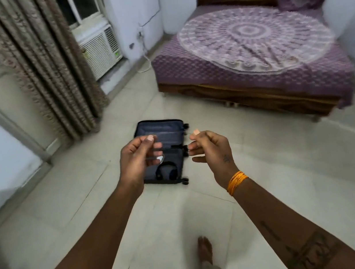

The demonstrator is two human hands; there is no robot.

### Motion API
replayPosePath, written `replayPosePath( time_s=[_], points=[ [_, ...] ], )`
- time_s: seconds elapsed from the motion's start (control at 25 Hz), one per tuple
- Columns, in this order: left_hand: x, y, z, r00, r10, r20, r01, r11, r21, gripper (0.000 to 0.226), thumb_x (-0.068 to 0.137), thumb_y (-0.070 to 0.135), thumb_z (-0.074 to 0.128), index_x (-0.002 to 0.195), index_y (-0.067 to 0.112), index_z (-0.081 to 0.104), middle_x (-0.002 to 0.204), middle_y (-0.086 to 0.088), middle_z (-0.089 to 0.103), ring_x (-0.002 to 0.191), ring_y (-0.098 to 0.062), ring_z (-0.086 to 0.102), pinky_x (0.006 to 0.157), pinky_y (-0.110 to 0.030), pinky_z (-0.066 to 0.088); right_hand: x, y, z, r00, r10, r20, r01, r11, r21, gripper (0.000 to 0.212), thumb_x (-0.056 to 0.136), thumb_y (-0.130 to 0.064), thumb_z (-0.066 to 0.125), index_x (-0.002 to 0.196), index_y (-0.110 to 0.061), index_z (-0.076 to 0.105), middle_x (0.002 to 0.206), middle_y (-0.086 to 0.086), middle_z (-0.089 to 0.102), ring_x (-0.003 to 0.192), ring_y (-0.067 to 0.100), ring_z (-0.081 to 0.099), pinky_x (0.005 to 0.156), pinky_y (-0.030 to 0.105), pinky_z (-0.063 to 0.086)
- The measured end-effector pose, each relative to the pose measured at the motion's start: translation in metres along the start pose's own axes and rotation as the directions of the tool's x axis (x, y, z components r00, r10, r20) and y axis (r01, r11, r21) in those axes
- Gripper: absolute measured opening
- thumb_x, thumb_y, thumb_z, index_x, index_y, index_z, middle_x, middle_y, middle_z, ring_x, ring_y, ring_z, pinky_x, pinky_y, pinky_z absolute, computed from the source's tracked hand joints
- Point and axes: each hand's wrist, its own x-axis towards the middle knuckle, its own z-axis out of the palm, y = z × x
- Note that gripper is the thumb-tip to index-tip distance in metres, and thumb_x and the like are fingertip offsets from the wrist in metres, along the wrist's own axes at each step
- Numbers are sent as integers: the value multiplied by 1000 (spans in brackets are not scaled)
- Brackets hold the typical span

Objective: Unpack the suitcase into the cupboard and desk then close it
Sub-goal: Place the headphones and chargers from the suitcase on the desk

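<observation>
Fingers [149,138] on both hands are loosely curled with nothing in them, left hand [138,159] and right hand [211,150] held out in the air, palms facing each other, well apart. Below them the dark blue suitcase [166,131] lies flat and shut on the pale tiled floor [271,177], wheels pointing right. Room's got a bed [252,52] with a purple mandala cover at the far right, patterned curtains [46,73] on the left, and a window AC unit [100,51] between them. One bare foot [205,248] shows down below.
</observation>
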Motion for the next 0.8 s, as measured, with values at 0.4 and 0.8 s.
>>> replayPosePath(
  time_s=[0.4, 0.8],
  points=[
    [214, -42, -54, 976, -138, -171, 146, 989, 35, 25, 103, 23, 64, 112, 2, 72, 91, -9, 77, 79, -22, 69, 66, -29, 58, 229, 33, 102, 989, 100, 109, -94, 994, -59, 34, 102, -34, 64, 102, -1, 74, 86, 16, 75, 74, 20, 71, 70, 35, 62],
    [431, -142, -81, 908, -376, -185, 400, 910, 110, 28, 99, 24, 69, 113, 0, 72, 89, -10, 77, 69, -16, 67, 64, -31, 53, 415, 138, 138, 953, 304, -6, -303, 947, -102, 35, 102, -29, 65, 104, 5, 71, 84, 15, 73, 78, 25, 68, 78, 42, 61]
  ],
)
